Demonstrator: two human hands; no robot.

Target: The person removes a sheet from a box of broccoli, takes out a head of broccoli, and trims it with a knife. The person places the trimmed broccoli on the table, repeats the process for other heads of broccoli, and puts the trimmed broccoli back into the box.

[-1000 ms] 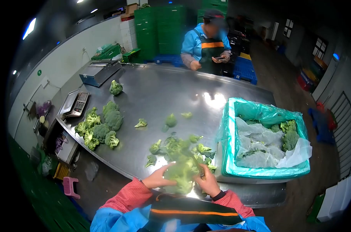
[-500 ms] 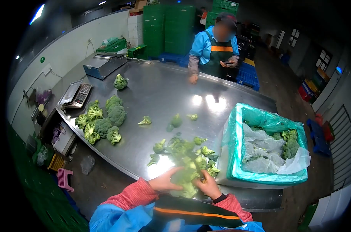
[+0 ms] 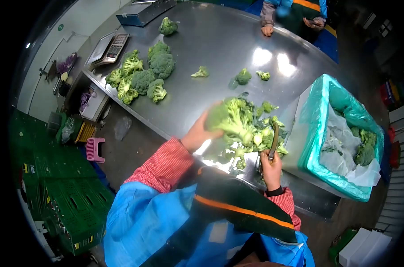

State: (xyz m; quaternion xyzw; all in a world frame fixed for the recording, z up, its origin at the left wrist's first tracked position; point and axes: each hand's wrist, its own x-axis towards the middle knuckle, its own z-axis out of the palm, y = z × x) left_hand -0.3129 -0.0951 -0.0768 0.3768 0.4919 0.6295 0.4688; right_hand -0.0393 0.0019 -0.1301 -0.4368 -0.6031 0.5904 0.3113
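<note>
My left hand (image 3: 198, 134) is wrapped round a large head of broccoli (image 3: 236, 119), whose stalk and cut end point toward the right. In my right hand (image 3: 272, 170) is a curved knife (image 3: 274, 139), its blade standing up just right of the stalk. Trimmed broccoli pieces lie on the steel table (image 3: 202, 49) under and around both hands, partly hidden. A little farther off are a few small florets, one of them a pale floret (image 3: 200, 71). A pile of broccoli heads (image 3: 143, 81) sits at the table's left edge.
On the right stands a box lined with green plastic (image 3: 305, 147), holding broccoli and white film. Scales (image 3: 110, 48) and a metal device (image 3: 144, 12) occupy the far left. Across the table, a person rests one hand (image 3: 267, 30) near the edge. A pink stool (image 3: 95, 149) is on the floor.
My view has tipped downward and swung, shifting the scene. The broccoli head has turned so its stalk faces right, and my hands have moved apart, with the knife now plainly visible.
</note>
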